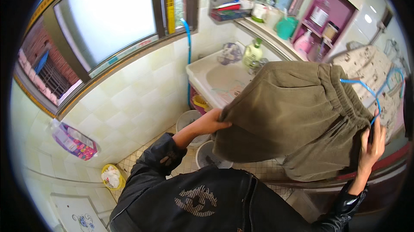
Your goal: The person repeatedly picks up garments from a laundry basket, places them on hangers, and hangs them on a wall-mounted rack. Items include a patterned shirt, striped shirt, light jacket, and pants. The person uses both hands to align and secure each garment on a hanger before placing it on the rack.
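A pair of olive-brown trousers or shorts with an elastic waistband hangs sideways between my hands, over the room in front of me. My left hand pinches the fabric at the far left edge. My right hand is at the waistband's lower end, with its fingers around the blue hanger and the waistband. The hanger's blue wire comes out of the waist opening on the right. Part of the hanger is hidden inside the cloth.
A white washbasin with a green pump bottle stands beyond the garment. Buckets sit on the tiled floor below. A patterned cloth hangs at the right. A yellow bin stands by the left wall.
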Tool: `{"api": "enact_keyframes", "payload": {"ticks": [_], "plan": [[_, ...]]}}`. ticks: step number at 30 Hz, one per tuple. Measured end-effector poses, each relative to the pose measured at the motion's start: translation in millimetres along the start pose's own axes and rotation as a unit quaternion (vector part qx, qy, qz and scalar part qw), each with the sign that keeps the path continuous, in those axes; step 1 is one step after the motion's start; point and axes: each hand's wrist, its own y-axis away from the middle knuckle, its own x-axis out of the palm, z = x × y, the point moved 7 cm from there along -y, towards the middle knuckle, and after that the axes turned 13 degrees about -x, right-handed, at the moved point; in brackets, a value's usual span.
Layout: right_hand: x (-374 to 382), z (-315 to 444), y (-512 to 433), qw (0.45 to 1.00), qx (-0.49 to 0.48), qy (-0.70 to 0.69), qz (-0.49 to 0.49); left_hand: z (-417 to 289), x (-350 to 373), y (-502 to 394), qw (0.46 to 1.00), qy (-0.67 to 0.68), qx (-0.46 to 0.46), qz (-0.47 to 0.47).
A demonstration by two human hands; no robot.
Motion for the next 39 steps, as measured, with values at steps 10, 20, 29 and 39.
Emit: {"api": "enact_keyframes", "payload": {"ticks": [10,20,29,39], "plan": [[20.6,210.1,-59.6,0.972,-0.167,-0.165,-0.032,-91.0,-99.8,152.5,0.913,-0.316,0.170,-0.193],[-5.0,274.5,71.0,0.985,-0.057,-0.123,0.103,-72.3,62.0,108.7,0.879,-0.353,0.062,0.315],[-106.0,192.9,234.3,0.969,0.185,0.058,0.151,-25.9,275.1,70.6,0.820,-0.194,0.010,0.539],[-193.8,47.1,431.6,0.842,0.532,0.082,0.036,15.6,577.4,33.6,0.823,0.072,-0.236,0.511]]}}
